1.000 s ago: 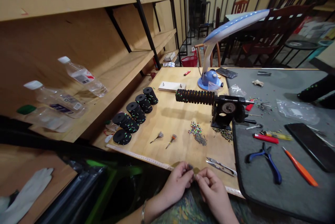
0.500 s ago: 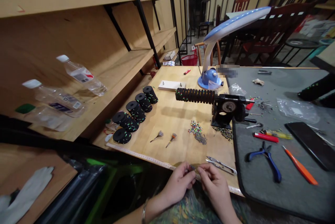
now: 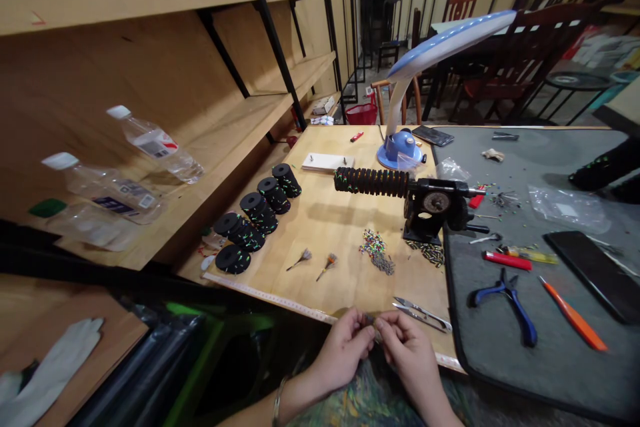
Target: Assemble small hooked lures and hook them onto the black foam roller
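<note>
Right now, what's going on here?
A person has both bare hands at the table's near edge. The left hand and right hand are close together, pinching a small item too hidden to identify. The snips lie just beyond the right hand, with beads and two tufts farther back. Blue pliers rest on the grey mat to the right.

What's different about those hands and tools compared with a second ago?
The left hand and right hand have barely moved; the small brownish piece between them shows less. Whether anything was let go is hidden. The scissors and pliers stayed put.
</note>
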The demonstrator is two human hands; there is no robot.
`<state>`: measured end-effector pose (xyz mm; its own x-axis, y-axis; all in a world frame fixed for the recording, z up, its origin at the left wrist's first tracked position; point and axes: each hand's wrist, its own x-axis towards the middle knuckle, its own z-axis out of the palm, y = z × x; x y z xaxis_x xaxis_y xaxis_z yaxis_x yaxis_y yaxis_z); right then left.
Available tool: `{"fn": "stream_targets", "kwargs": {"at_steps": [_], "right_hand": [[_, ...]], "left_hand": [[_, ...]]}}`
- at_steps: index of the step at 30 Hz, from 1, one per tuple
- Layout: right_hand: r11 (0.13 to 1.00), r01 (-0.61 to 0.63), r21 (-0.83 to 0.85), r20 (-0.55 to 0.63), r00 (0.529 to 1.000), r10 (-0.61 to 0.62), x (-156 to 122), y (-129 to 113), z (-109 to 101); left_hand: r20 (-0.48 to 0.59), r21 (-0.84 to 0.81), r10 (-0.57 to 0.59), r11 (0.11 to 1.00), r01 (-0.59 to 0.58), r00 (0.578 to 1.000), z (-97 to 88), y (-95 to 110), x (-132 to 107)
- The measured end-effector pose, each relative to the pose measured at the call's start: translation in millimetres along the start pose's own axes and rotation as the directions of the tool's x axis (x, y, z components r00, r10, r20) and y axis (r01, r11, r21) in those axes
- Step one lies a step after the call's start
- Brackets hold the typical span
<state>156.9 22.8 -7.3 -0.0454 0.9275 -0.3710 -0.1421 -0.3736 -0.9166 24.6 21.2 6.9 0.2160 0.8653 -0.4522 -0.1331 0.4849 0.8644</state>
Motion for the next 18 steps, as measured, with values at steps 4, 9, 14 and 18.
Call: {"fn": "stream_targets", "kwargs": {"at_steps": [4,9,14,18], "right_hand": [[1.000,-0.007,0.013,-0.014,1.000,0.007,-0.9,-2.1,0.8],[0.998,-0.025,0.051,-0.010,1.000,0.026,-0.8,-2.0,2.9],[0.996,-0.060,0.063,-0.011,0.998,0.061,-1.1,-4.7,3.4],[0.997,-0.058,0.055,-0.022,0.998,0.060,-3.5,-6.3,0.9]], "left_hand": [[0.016,-0.031,-0.008,0.999,0.008,1.000,0.7,1.0,-0.5],[0.017,-0.057,-0.012,0.998,0.013,1.000,2.1,3.1,0.3],[-0.036,-0.071,-0.022,0.997,0.020,0.999,2.0,6.0,1.0],[-0.062,-0.100,-0.052,0.994,0.046,0.997,-0.8,2.8,4.5]]}}
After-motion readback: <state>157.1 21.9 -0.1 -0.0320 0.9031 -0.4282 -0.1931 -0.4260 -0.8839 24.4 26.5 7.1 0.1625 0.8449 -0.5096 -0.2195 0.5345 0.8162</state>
